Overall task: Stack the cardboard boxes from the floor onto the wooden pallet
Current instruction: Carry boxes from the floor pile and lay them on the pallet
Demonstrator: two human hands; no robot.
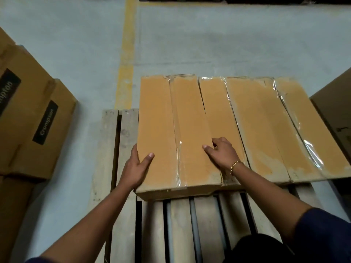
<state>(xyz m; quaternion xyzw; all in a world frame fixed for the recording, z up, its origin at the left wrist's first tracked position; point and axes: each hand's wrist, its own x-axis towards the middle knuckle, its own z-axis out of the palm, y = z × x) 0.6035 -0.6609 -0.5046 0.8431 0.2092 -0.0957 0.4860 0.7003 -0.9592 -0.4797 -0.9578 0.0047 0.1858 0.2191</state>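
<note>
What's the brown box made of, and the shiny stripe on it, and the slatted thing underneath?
The box looks like matte brown cardboard: papery top, dented edge. The shiny stripe is probably clear plastic tape; it glints and wrinkles. The pallet looks like bare, rough grey wood, with gaps between boards.

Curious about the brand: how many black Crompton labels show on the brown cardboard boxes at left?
2. One black label is on the brown cardboard box nearest the wooden pallet; the second label sits farther left, cropped. Others may be hidden.
</note>
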